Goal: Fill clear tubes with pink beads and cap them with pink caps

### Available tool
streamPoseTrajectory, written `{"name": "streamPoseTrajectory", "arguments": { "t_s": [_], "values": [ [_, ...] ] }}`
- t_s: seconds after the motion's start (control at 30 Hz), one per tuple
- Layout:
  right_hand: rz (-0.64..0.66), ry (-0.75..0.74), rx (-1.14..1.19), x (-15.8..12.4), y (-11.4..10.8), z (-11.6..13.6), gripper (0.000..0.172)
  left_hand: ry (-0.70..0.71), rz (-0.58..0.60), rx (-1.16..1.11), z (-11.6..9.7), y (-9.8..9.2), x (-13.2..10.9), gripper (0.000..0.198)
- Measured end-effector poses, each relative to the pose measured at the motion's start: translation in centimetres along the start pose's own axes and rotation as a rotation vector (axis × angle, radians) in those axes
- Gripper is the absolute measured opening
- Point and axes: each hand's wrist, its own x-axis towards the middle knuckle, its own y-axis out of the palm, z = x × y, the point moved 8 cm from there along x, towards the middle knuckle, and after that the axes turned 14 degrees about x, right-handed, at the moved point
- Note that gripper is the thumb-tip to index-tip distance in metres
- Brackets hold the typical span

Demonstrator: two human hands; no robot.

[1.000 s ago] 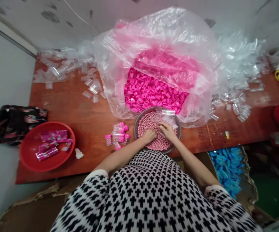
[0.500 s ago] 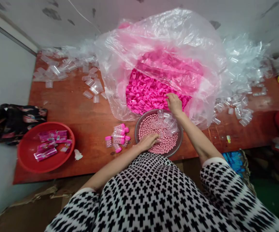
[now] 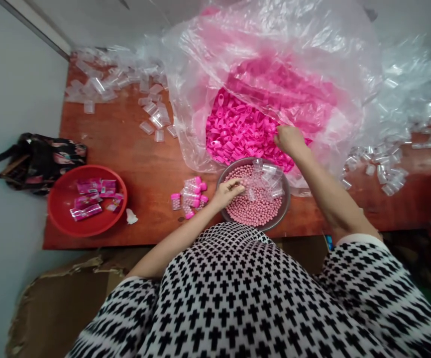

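Observation:
My left hand (image 3: 227, 191) rests at the left rim of a grey metal bowl (image 3: 284, 213) filled with small pink balls (image 3: 253, 209) and a few clear tubes (image 3: 268, 175); its fingers are curled round something I cannot make out. My right hand (image 3: 288, 139) reaches into a big clear plastic bag (image 3: 275, 54) and pinches among a heap of bright pink caps (image 3: 238, 132). Left of the bowl lie several filled tubes with pink caps (image 3: 190, 195).
A red basin (image 3: 65, 219) with pink packets stands at the table's left. Empty clear tubes (image 3: 152, 107) are scattered at the back left and piled at the right (image 3: 387, 169). A dark bag (image 3: 38, 161) lies off the brown table's (image 3: 126, 154) left edge. Cardboard (image 3: 54, 308) sits below.
My right hand left the bowl and went up into the bag of pink caps. My left hand stayed at the bowl and curled its fingers. The view shifted down a little.

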Motion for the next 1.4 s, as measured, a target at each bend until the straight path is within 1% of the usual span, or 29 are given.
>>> {"name": "streamPoseTrajectory", "arguments": {
  "t_s": [0.07, 0.1, 0.13, 0.2, 0.27, 0.3, 0.37, 0.43, 0.5, 0.57, 0.63, 0.7, 0.77, 0.83, 0.93, 1.07, 1.2, 1.3, 1.4],
  "values": [
    [-0.059, 0.042, 0.131, -2.5, -1.0, -1.4, 0.022, -0.017, 0.007, -0.093, -0.3, 0.3, -0.1, 0.051],
    [-0.070, 0.051, 0.232, -3.8, -1.0, -1.9, 0.020, -0.024, 0.010, -0.131, -0.4, 0.5, -0.1, 0.052],
    [-0.073, 0.061, 0.369, -4.9, -0.8, -2.4, 0.018, -0.027, 0.010, -0.155, -0.5, 0.7, -0.1, 0.052],
    [-0.095, 0.112, 0.740, -6.5, 0.2, -3.4, 0.019, -0.018, -0.009, -0.177, -0.8, 1.0, -0.1, 0.051],
    [-0.174, 0.212, 1.092, -7.6, 1.2, -4.5, 0.019, 0.004, -0.014, -0.162, -1.2, 1.4, -0.1, 0.050],
    [-0.216, 0.260, 1.193, -8.0, 1.6, -4.9, 0.019, 0.018, -0.001, -0.135, -1.4, 1.6, -0.2, 0.049],
    [-0.243, 0.289, 1.288, -8.3, 2.2, -5.0, 0.022, 0.053, 0.021, -0.058, -1.8, 2.0, -0.2, 0.047],
    [-0.248, 0.254, 1.374, -8.4, 2.3, -4.5, 0.029, 0.086, 0.000, 0.007, -2.2, 1.9, -0.4, 0.047],
    [-0.289, 0.228, 1.438, -8.8, 2.0, -4.0, 0.034, 0.091, -0.011, 0.030, -2.3, 1.8, -0.5, 0.048],
    [-0.284, 0.201, 1.431, -9.4, 2.0, -3.1, 0.037, 0.075, 0.007, 0.029, -2.3, 2.0, -0.7, 0.049],
    [-0.189, 0.123, 1.407, -10.4, 2.1, -1.2, 0.042, 0.073, 0.011, 0.026, -2.6, 2.0, -0.9, 0.048],
    [-0.100, -0.005, 1.355, -11.9, 1.8, 1.1, 0.042, 0.091, -0.009, 0.031, -3.1, 1.8, -1.0, 0.047],
    [-0.072, -0.155, 1.196, -13.7, 1.1, 3.4, 0.038, 0.111, -0.012, 0.051, -3.5, 1.6, -1.1, 0.047],
    [-0.074, -0.306, 0.994, -15.4, 0.4, 5.5, 0.033, 0.139, -0.018, 0.079, -3.9, 1.4, -1.1, 0.047],
    [-0.094, -0.457, 0.784, -17.0, 0.0, 7.6, 0.030, 0.218, -0.042, 0.178, -4.6, 1.1, -1.1, 0.044],
    [-0.138, -0.536, 0.685, -17.7, 0.2, 8.5, 0.027, 0.306, -0.056, 0.343, -5.8, 0.8, -1.6, 0.036],
    [-0.151, -0.571, 0.634, -18.4, 0.6, 9.0, 0.023, 0.363, -0.059, 0.410, -6.9, 0.6, -2.3, 0.031],
    [-0.159, -0.570, 0.518, -19.0, 1.2, 9.3, 0.020, 0.395, -0.037, 0.488, -7.4, 1.0, -2.5, 0.026],
    [-0.148, -0.583, 0.447, -19.3, 2.0, 9.2, 0.021, 0.403, -0.018, 0.632, -7.5, 1.5, -2.6, 0.020]
  ]
}}
